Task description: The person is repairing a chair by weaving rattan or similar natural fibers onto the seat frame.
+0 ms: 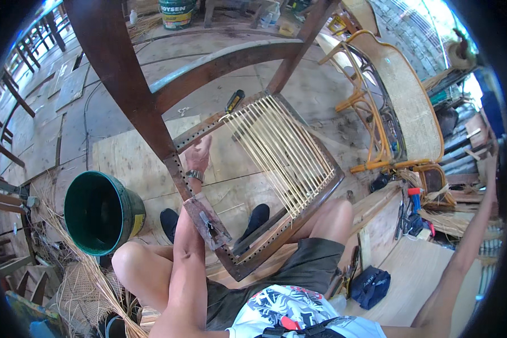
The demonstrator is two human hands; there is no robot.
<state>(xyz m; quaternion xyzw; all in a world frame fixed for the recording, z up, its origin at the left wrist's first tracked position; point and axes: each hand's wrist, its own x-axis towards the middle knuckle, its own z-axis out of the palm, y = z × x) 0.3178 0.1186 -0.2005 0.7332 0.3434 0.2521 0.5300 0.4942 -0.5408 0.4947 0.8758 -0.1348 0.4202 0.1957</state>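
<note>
Dark wooden chair frame [152, 107] sits tilted between the person's knees, heavy and rigid, best gripped by its rails; cane strands [281, 149] strung across the seat look light, springy, kink-prone; left hand [199, 158] reaches under the seat rail, grip unclear, right hand hidden.

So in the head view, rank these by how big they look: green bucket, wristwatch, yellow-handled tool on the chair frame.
1. Green bucket, by far the largest.
2. Yellow-handled tool.
3. Wristwatch on the left hand; close to the tool in size, so that order is unsure.
</note>
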